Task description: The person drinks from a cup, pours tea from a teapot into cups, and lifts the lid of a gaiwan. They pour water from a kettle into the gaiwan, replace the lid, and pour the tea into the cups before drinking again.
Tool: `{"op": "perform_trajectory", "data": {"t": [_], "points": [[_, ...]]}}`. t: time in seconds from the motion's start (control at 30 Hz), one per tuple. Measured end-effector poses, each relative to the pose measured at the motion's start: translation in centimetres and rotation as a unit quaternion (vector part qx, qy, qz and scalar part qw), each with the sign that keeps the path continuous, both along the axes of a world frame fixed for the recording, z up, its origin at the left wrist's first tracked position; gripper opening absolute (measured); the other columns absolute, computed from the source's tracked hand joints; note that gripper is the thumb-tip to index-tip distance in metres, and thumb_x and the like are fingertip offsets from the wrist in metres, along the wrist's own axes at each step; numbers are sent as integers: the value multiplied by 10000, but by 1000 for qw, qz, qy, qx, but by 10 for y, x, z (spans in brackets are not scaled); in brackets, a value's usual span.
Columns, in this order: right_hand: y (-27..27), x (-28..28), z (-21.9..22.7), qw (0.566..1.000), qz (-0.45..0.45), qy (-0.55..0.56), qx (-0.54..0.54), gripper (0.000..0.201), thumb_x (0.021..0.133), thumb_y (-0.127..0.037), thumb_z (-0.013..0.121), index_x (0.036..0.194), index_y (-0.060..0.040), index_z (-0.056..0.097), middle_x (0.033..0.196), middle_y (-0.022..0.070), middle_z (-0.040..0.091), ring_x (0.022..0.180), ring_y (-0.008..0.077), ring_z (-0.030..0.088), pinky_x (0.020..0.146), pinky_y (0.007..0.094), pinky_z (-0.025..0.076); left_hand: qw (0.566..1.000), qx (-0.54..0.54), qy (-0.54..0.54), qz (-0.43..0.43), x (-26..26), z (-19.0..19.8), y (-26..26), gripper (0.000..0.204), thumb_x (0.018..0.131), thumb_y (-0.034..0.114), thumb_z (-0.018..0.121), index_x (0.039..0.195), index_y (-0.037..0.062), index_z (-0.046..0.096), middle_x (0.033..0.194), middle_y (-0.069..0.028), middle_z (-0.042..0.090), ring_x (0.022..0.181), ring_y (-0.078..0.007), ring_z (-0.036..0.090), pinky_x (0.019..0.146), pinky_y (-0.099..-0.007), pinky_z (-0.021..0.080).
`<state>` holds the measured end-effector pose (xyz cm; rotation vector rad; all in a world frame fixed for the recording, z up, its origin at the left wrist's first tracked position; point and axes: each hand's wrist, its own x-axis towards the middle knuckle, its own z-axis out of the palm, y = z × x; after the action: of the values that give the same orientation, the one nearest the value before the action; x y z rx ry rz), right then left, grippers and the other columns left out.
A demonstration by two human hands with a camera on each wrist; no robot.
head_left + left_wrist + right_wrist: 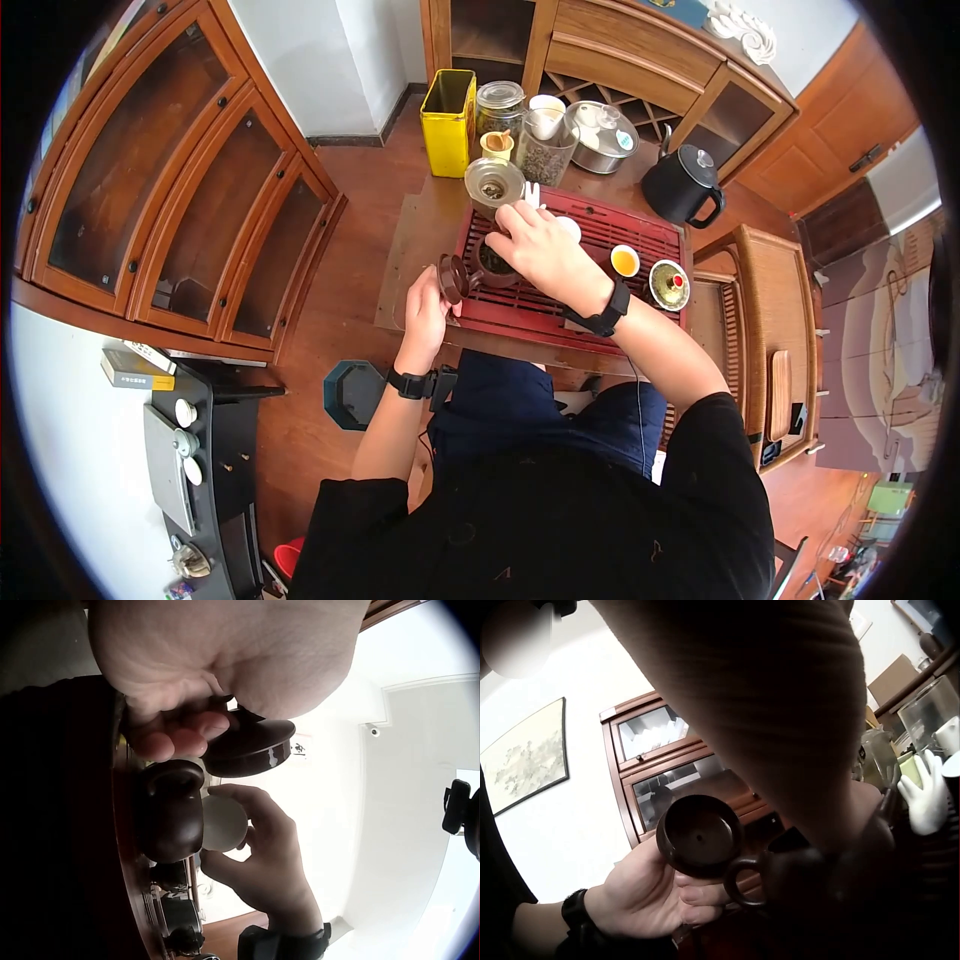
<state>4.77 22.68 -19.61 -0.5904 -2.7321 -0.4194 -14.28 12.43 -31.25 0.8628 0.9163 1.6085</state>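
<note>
My left hand holds a dark brown teapot lid, tilted so its hollow underside shows in the right wrist view. Beside it, on the red slatted tea tray, stands the brown teapot, its loop handle toward the left hand. Over the teapot's mouth, my right hand grips a small pale round cup between thumb and fingers. From above, the right hand covers most of that cup; dark contents show in the teapot's opening.
A cup of amber tea and a lidded bowl with a red knob stand right on the tray. Behind are a yellow tin, glass jars and a black kettle. A white hand-shaped figurine stands near the right hand.
</note>
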Motion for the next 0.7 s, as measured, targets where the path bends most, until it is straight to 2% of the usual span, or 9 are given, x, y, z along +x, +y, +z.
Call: {"op": "perform_trajectory", "data": {"t": [0.13,0.23,0.4,0.47,0.5,0.7], "points": [[5,8,2,998,-12,36,-53,265,773,-85,701,1036,-101,680,1036,95,556,1012,271,608,864,391,539,1000,-8,0,1,0,2,0,322,1122,189,317,969,31,552,820,-45,557,673,-122,516,618,-275,455],[16,26,14,968,14,118,-222,517,628,-49,805,1116,-93,641,1100,120,580,1076,365,603,944,452,527,1000,-3,5,-3,0,0,0,323,1121,193,321,977,29,559,818,-42,556,676,-120,517,620,-274,455],[38,69,39,948,-63,142,-279,467,647,-94,802,1084,-82,638,1074,153,660,1057,393,636,925,461,541,1000,-7,6,0,1,2,0,337,1129,218,328,972,32,560,815,-40,560,671,-119,518,621,-274,454],[46,86,40,941,-100,115,-304,454,639,-92,809,1062,-78,646,1053,165,684,1028,396,651,917,466,544,1000,-24,-11,8,1,2,0,354,1139,249,333,963,37,556,805,-42,565,665,-122,520,621,-276,455],[45,93,39,939,-144,106,-293,439,629,-104,821,1033,-69,655,1007,175,708,1012,393,664,897,468,549,1000,-24,-11,7,1,1,0,354,1139,249,333,963,37,556,805,-42,565,665,-122,520,621,-276,455],[46,109,12,929,-251,26,-270,440,618,-143,817,1029,-60,686,961,170,728,979,387,680,876,456,556,1000,-22,-3,8,1,-1,0,370,1143,269,333,962,34,554,785,-46,568,664,-126,528,623,-275,459]]}}
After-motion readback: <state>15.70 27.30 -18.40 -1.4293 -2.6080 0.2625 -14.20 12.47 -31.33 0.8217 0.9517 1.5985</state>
